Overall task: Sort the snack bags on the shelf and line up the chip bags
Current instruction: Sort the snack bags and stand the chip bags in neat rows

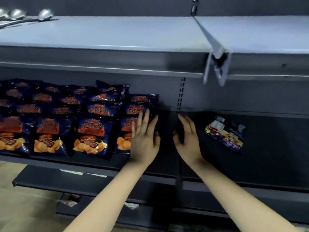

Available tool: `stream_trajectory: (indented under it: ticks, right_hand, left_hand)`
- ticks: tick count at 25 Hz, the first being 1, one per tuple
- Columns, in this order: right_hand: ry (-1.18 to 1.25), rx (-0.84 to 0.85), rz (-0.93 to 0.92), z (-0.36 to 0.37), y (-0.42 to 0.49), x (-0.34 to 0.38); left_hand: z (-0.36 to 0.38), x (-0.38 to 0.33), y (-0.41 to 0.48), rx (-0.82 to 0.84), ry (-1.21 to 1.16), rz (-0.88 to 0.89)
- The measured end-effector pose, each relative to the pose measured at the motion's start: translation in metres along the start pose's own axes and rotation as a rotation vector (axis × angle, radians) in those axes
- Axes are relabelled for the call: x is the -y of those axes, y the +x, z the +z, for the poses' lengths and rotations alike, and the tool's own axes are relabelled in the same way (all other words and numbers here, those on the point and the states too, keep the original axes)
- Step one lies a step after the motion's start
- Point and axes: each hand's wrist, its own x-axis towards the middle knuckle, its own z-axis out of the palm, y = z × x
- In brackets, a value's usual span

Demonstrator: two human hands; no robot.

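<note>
2 bare forearms reach in from below toward the dark flat shelf deck [275,148]. The left hand [145,139] is spread, fingers straight and slightly fanned, and holds nothing. It overlaps the right edge of the nearest dark blue chip bags with orange print and pictured golden crisps [92,134]; I cannot tell whether it touches that edge. The right hand [188,141] is just beside it, palm turned toward the left hand, fingers straight, thumb loosely bent, also empty. Bare shelf shows between the 2 palms.

Left of the left hand, the blue bags stand in columns running back in overlapping rows, the rear ones less even.

Right of the right hand, apart from the rows, lies 1 stray purple snack bag with a pale label and yellow print [224,133]. It lies flat and skewed, its long axis slanting away from the shelf's front edge. The right hand is clearly the nearer, so I judge it suits that reach.

Beyond the hands, a pale grey upper shelf [117,34] carries shiny metal ladles [45,14] far to the left.
</note>
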Motion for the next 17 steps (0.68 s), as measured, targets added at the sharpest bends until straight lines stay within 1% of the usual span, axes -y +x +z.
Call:
stream_trajectory:
  ticks: [1,3,5,6,8,12,13,15,17]
  right_hand:
    - [-0.049,-0.022,-0.004,-0.015,0.004,-0.009]
    - [-0.164,-0.025,0.043,-0.044,0.008,-0.031]
    - [-0.357,0.001,0.092,-0.074,0.007,-0.054]
    - [-0.447,0.036,0.137,-0.09,0.006,-0.064]
    - [-0.55,0.145,0.229,-0.121,0.001,-0.08]
    - [-0.599,0.463,0.281,-0.156,-0.011,-0.103]
    - [-0.619,0.514,0.276,-0.159,-0.014,-0.108]
    - [-0.624,0.523,0.263,-0.161,-0.019,-0.116]
    - [-0.584,0.481,0.263,-0.159,-0.021,-0.118]
  left_hand:
    - [0.006,-0.018,0.007,0.011,-0.002,0.063]
    - [0.022,-0.056,0.018,0.06,0.002,0.221]
    - [0.042,-0.093,0.026,0.102,0.001,0.329]
    - [0.051,-0.109,0.03,0.13,-0.008,0.343]
    - [0.068,-0.136,0.038,0.196,-0.031,0.337]
    - [0.104,-0.159,0.056,0.396,0.046,0.364]
    - [0.114,-0.162,0.061,0.434,0.064,0.36]
    - [0.13,-0.164,0.065,0.494,0.067,0.306]
    - [0.141,-0.163,0.061,0.479,0.054,0.261]
